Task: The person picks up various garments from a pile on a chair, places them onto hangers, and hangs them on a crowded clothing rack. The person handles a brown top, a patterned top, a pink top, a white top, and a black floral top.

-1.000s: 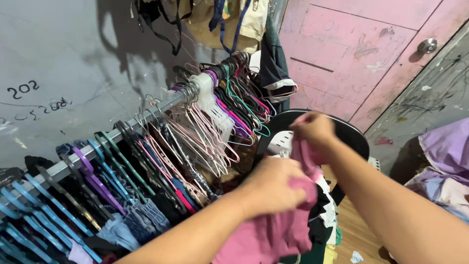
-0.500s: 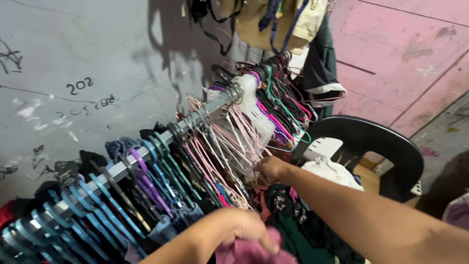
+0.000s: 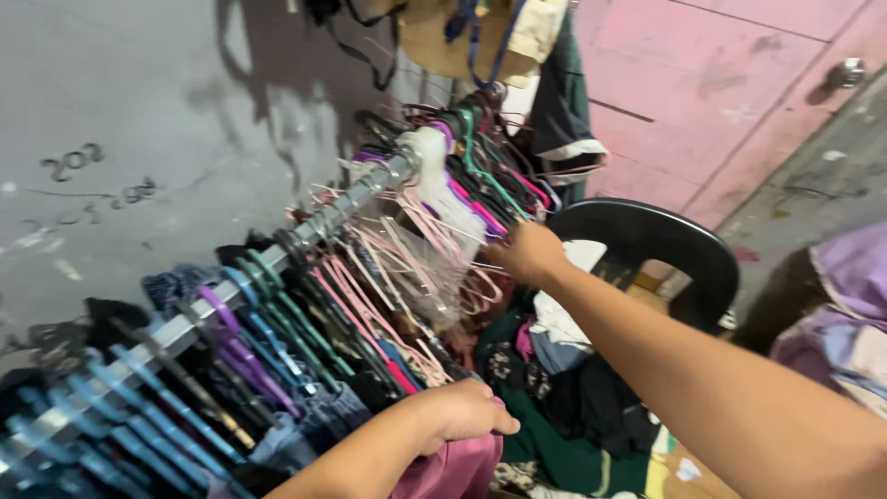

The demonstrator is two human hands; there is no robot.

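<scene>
Head view: right hand [image 3: 528,254] has left the pink cloth [image 3: 453,469], now gripping a hanger [image 3: 462,242] at twelve o'clock; left hand [image 3: 459,413] clutches the cloth.

A makeshift clothes-sorting corner, like a roadside secondhand stall or laundry nook; left of the right hand [image 3: 528,254] a metal rail [image 3: 277,254] is crammed with coloured hangers [image 3: 388,277]; below that hand garments [image 3: 573,388] lie heaped; beyond it stands a black plastic chair [image 3: 684,254]; behind are a rough grey wall [image 3: 139,92] and a pink door [image 3: 730,83].
</scene>
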